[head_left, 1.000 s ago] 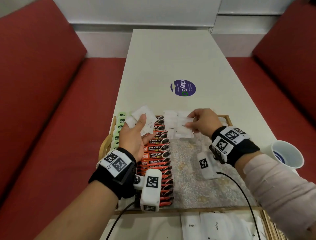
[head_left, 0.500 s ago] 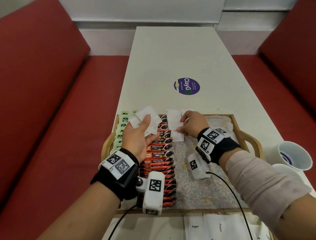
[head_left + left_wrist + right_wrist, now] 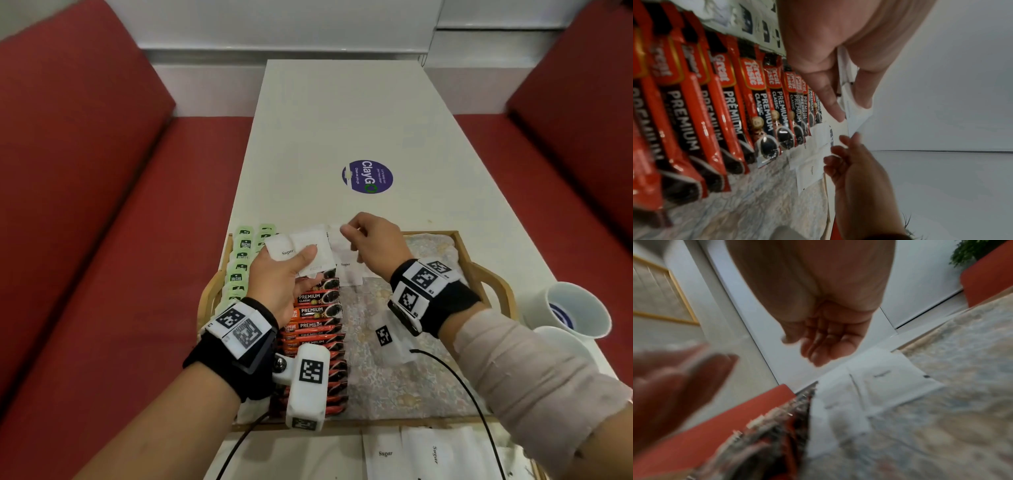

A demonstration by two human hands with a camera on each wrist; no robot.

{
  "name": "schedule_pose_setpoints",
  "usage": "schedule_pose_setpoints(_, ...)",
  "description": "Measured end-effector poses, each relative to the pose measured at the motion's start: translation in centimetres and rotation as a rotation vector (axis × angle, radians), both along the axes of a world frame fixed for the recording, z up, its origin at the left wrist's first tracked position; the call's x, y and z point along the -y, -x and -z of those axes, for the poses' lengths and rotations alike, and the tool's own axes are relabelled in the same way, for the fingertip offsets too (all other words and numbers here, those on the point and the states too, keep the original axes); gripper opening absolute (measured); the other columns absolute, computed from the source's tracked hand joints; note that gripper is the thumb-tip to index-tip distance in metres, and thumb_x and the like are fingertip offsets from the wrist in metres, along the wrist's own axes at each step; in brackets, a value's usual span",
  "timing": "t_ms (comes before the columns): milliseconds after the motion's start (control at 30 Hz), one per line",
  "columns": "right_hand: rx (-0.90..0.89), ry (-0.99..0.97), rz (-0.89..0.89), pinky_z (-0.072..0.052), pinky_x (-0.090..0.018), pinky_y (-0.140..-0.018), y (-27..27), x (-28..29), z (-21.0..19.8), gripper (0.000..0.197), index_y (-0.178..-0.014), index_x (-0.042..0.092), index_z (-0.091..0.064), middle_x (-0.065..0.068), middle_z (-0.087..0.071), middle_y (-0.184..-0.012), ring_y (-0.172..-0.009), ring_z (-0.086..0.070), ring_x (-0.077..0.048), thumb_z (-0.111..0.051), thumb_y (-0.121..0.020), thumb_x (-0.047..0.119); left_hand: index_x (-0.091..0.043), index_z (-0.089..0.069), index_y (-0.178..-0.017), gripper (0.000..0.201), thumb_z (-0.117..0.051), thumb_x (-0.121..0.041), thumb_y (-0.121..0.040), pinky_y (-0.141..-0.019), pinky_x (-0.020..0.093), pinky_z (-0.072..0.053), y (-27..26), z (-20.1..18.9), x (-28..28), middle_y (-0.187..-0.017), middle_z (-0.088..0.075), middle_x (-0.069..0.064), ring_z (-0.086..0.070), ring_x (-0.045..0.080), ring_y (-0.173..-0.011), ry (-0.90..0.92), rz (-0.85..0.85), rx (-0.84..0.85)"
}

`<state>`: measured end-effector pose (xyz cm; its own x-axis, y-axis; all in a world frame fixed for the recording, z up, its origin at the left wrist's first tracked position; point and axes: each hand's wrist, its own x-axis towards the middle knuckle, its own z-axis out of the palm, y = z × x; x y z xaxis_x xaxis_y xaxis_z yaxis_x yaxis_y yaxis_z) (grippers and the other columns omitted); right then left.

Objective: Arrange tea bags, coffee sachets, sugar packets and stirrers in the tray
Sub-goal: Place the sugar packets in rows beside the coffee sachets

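Red benches flank the white worktop (image 3: 342, 113) that carries my wooden tray (image 3: 493, 274). Over the tray's far edge my left hand (image 3: 277, 284) pinches a fan of sugar packets (image 3: 301, 248) — thumb on top. My right hand (image 3: 373, 246), just beside them, has curled fingers; whether its grip holds anything I cannot tell. Coffee sachets (image 3: 315, 315) line the tray's left half, more sugar packets (image 3: 349, 270) beside them.

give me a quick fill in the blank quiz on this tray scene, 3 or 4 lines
1. The left hand holds a small fan of white paper ____ packets.
2. The red and black coffee sachets lie in a row inside the wooden ____.
3. The pale green tea bags line the tray's ____ edge.
4. The round purple sticker on the white table reads ____.

Missing words: sugar; tray; left; ClayGo
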<state>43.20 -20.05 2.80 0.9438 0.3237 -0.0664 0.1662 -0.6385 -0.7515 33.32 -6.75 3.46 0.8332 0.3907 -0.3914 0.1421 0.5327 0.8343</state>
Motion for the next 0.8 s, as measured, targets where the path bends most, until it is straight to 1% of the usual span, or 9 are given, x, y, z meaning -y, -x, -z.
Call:
schedule_pose_setpoints(67, -0.069, -0.142, -0.052, -0.047, -0.030, -0.062, 0.8, -0.2, -1.1, 0.029, -0.081, 0.015, -0.061, 0.001, -0.063, -0.069, -0.057, -0.059, -0.017, -0.048, -0.096, 0.037, -0.008, -0.057, -0.117, 0.039, -0.069, 0.000, -0.080, -0.057, 0.027, -0.058, -0.1, 0.0, 0.4, -0.110, -0.069, 0.012, -0.069, 0.026, -0.087, -0.016, 0.015, 0.008)
schedule_pose_setpoints(100, -0.096, -0.192, -0.078, -0.046, -0.029, -0.060, 1.1, -0.2, -1.6, 0.030, -0.078, 0.016, -0.061, 0.002, -0.063, -0.066, -0.054, -0.059, -0.016, -0.049, -0.095, 0.037, -0.008, -0.057, -0.118, 0.041, -0.069, 0.001, -0.079, -0.056, 0.026, -0.058, -0.1, 0.1, 0.6, -0.109, -0.069, 0.012, -0.069, 0.026, -0.087, -0.020, 0.025, 0.014)
schedule_pose_setpoints(200, -0.114, -0.254, -0.105, -0.046, -0.024, -0.052, 1.5, -0.1, -2.0, 0.018, -0.074, 0.014, -0.062, 0.008, -0.058, -0.055, -0.046, -0.054, -0.006, -0.065, -0.088, 0.026, -0.006, -0.057, -0.118, 0.043, -0.070, 0.002, -0.078, -0.055, 0.025, -0.057, -0.2, 0.2, 1.2, -0.110, -0.068, 0.014, -0.069, 0.026, -0.088, -0.037, 0.057, 0.015)
schedule_pose_setpoints(267, -0.114, -0.279, -0.096, -0.045, -0.021, -0.050, 1.4, 0.1, -2.0, 0.013, -0.073, 0.014, -0.064, 0.009, -0.056, -0.049, -0.042, -0.050, -0.004, -0.069, -0.085, 0.017, -0.007, -0.057, -0.119, 0.042, -0.069, 0.000, -0.079, -0.055, 0.025, -0.057, -0.2, 0.2, 1.6, -0.112, -0.067, 0.014, -0.068, 0.025, -0.088, -0.037, 0.072, 0.023)
schedule_pose_setpoints(333, -0.104, -0.290, -0.084, -0.044, -0.022, -0.050, 1.3, 0.3, -2.0, 0.014, -0.071, 0.015, -0.064, 0.008, -0.057, -0.050, -0.042, -0.049, -0.007, -0.070, -0.084, 0.016, -0.009, -0.057, -0.116, 0.033, -0.065, -0.004, -0.084, -0.057, 0.026, -0.058, -0.3, 0.1, 1.8, -0.110, -0.067, 0.012, -0.067, 0.023, -0.087, -0.027, 0.073, 0.029)
schedule_pose_setpoints(433, -0.092, -0.296, -0.021, -0.043, -0.020, -0.048, 0.7, 1.1, -2.1, 0.015, -0.071, 0.015, -0.064, 0.009, -0.056, -0.047, -0.039, -0.049, -0.007, -0.069, -0.084, 0.015, -0.015, -0.058, -0.103, 0.010, -0.054, -0.012, -0.094, -0.055, 0.029, -0.058, -0.4, -0.3, 1.7, -0.103, -0.066, 0.007, -0.066, 0.022, -0.088, 0.009, 0.052, 0.023)
schedule_pose_setpoints(567, -0.093, -0.238, 0.084, -0.042, -0.016, -0.045, -1.1, 3.8, -1.7, 0.016, -0.072, 0.014, -0.062, 0.008, -0.054, -0.041, -0.036, -0.049, -0.004, -0.066, -0.087, 0.010, -0.012, -0.055, -0.106, 0.012, -0.046, -0.012, -0.098, -0.058, 0.033, -0.059, -0.4, 0.0, 0.9, -0.106, -0.063, 0.011, -0.064, 0.023, -0.088, 0.036, 0.012, 0.001)
schedule_pose_setpoints(700, -0.145, -0.132, 0.104, -0.042, -0.013, -0.042, -2.2, 5.9, -0.5, 0.012, -0.077, 0.010, -0.062, -0.003, -0.056, -0.050, -0.035, -0.049, -0.002, -0.064, -0.088, 0.006, -0.010, -0.055, -0.111, 0.016, -0.046, -0.012, -0.099, -0.063, 0.035, -0.058, -0.2, 0.2, 0.5, -0.100, -0.064, 0.009, -0.064, 0.020, -0.085, 0.036, 0.007, -0.008)
schedule_pose_setpoints(800, -0.132, -0.021, 0.094, -0.042, -0.010, -0.044, -2.7, 6.4, 0.1, 0.007, -0.081, 0.010, -0.064, -0.004, -0.058, -0.055, -0.036, -0.049, 0.001, -0.065, -0.088, 0.011, -0.008, -0.054, -0.116, 0.019, -0.046, -0.012, -0.099, -0.061, 0.034, -0.059, -0.1, 0.2, 0.6, -0.099, -0.064, 0.008, -0.064, 0.019, -0.085, 0.030, 0.010, -0.013)
